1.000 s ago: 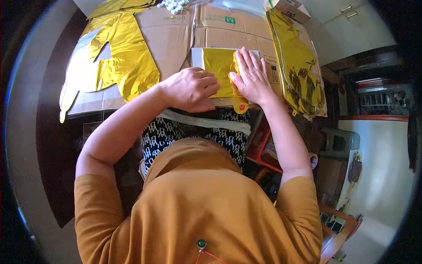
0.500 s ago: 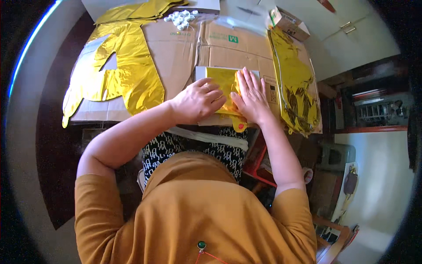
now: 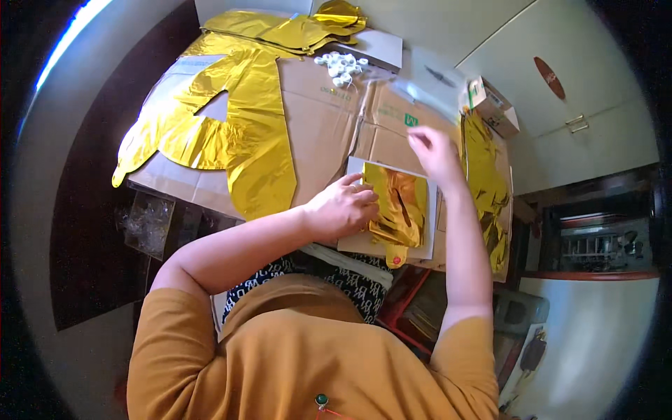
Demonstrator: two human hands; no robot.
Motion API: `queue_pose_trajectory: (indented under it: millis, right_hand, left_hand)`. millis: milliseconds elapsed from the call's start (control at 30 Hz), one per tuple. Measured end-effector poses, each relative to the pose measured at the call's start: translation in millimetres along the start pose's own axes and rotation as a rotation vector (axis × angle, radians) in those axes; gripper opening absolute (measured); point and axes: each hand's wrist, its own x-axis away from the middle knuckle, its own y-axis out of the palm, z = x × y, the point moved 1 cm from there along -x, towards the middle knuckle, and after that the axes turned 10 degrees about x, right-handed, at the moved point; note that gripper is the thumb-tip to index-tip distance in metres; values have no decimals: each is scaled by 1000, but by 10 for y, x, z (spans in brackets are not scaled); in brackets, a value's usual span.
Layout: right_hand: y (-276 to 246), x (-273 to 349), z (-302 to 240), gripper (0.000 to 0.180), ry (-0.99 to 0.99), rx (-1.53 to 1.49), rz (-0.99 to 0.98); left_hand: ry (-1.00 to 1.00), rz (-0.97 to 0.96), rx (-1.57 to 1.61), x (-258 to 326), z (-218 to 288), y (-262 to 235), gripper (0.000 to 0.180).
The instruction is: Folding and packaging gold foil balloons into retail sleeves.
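A folded gold foil balloon (image 3: pixel 411 222) lies on a pale flat board (image 3: pixel 429 241), near the front edge of the cardboard. At its left edge is my left hand (image 3: pixel 343 210), fingers curled and pressed together on the foil; the fingertips are partly hidden. My right hand (image 3: pixel 439 159) is raised beyond the balloon's upper right, apart from it. Its thumb and fingers are pinched, and whatever may be between them is too small to make out. A tab with a red spot hangs off the balloon's near side.
An unfolded A-shaped gold foil balloon (image 3: pixel 262 133) covers the left of the cardboard (image 3: pixel 318 112). More gold foil lies at the back (image 3: pixel 259 29) and right (image 3: pixel 484 185). Small white rolls (image 3: pixel 341 68) sit near a white box (image 3: pixel 378 49); a small carton (image 3: pixel 493 105) stands back right.
My right hand has lifted off the folded balloon and moved up and right, its flat fingers now pinched. My left hand stays at the foil's left edge. The whole view has shifted and tilted.
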Motion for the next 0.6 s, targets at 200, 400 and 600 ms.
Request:
queue_pose_trajectory:
  millis: [200,400,600]
  right_hand:
    - [703,-1356,-396,19,-375,293,106]
    - [883,-1784,-372,29,-343,463,-211]
    - [775,-1638,-614,23,-355,401,-55]
  left_hand:
    - [-16,-40,27,-30,8,-8,36]
    - [-14,-27,48,-24,12,-43,33]
    - [-14,-4,25,12,-14,-8,32]
